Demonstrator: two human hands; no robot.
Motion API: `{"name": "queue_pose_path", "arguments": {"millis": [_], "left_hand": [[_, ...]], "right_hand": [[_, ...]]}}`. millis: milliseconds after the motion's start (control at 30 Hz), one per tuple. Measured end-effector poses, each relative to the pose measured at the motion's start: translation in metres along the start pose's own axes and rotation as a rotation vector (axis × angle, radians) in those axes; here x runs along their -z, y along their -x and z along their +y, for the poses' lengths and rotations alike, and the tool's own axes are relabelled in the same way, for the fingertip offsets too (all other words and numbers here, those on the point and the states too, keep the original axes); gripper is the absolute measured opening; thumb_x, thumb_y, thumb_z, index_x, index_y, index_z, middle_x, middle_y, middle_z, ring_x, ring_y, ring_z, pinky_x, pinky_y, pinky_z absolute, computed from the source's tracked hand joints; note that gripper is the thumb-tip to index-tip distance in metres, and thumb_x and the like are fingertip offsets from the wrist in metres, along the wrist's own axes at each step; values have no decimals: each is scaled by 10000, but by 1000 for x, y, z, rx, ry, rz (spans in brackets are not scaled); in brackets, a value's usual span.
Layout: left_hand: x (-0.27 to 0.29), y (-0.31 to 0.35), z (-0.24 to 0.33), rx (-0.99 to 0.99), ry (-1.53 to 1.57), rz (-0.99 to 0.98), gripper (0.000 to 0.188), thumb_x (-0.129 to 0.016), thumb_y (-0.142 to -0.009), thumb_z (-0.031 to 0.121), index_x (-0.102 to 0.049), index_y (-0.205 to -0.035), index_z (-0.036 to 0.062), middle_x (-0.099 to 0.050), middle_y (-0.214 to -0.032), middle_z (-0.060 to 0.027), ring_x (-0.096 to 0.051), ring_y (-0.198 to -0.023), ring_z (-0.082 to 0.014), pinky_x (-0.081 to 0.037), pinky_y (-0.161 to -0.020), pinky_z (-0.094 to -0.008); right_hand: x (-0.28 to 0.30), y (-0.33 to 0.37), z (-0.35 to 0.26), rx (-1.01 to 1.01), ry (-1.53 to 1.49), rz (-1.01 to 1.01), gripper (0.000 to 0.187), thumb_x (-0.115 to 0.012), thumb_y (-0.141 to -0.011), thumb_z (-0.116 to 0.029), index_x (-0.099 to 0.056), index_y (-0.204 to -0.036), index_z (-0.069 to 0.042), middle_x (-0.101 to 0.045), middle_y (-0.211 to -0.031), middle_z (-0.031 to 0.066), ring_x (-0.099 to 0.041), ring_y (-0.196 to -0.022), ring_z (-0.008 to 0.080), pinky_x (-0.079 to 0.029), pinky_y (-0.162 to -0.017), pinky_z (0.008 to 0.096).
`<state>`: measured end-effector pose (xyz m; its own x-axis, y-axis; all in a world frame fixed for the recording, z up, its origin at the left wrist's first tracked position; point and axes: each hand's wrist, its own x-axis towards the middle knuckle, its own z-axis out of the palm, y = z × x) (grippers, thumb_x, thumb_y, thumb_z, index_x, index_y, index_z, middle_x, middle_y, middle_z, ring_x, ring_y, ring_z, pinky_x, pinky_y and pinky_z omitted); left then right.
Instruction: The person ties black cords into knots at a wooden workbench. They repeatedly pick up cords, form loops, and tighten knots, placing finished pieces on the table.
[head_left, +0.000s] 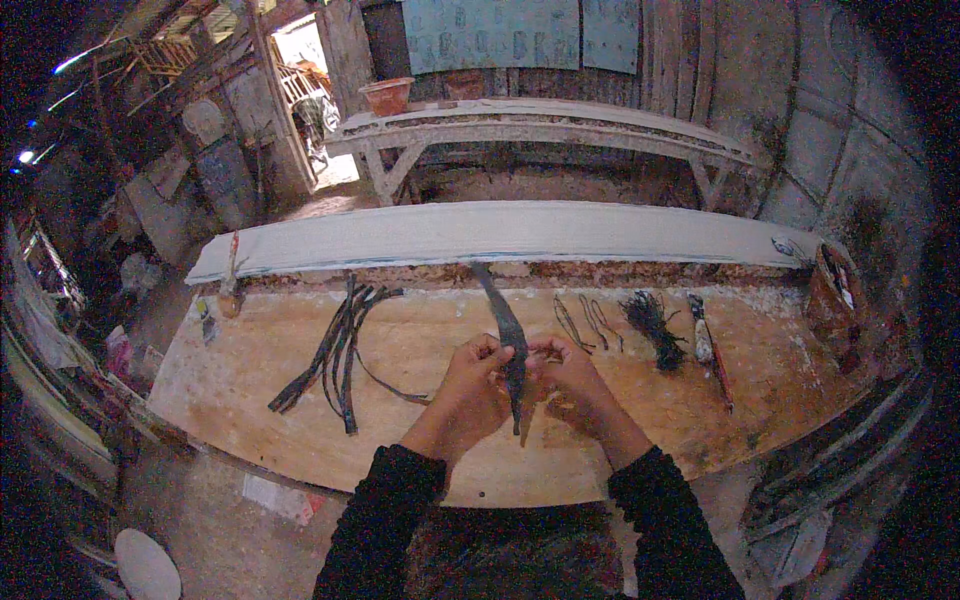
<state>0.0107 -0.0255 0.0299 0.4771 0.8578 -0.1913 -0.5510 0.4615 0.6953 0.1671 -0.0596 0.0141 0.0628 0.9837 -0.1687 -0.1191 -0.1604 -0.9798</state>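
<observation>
Just at the grip, the left hand (472, 385) pinches a dark strip (506, 325) partway along, with the right hand (570, 375) close beside it, though I can't tell whether those fingers hold it too; with only fingertips on it, the strip could twist or slip. Left of the grip, the strip bundle (345, 350) trails a thin tail to the left wrist, which might drag it, while thin loops (600, 323), black cords (655, 332) and a brush (712, 358) lie rightward; beyond, the white slab (500, 235) could catch the strip's far end.
</observation>
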Motion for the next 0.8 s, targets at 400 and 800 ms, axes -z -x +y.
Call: {"name": "queue_pose_path", "arguments": {"millis": [400,800], "left_hand": [[-9,6,4,70,46,33,89,-627,-901,71,-540,-883,82,-583,-742,-13,-571,-676,-119,-458,-569,-281],[20,-11,-11,83,64,-55,83,-595,-906,39,-532,-896,93,-596,-770,-24,-543,-678,-117,-438,-556,-267]], "right_hand": [[5,-15,27,-28,86,0,86,-623,-908,-109,-607,-890,-26,-621,-800,27,-593,-715,120,-484,-615,275],[-6,-9,12,32,16,42,119,-653,-898,-146,-616,-919,-34,-636,-814,26,-587,-671,114,-478,-564,267]]}}
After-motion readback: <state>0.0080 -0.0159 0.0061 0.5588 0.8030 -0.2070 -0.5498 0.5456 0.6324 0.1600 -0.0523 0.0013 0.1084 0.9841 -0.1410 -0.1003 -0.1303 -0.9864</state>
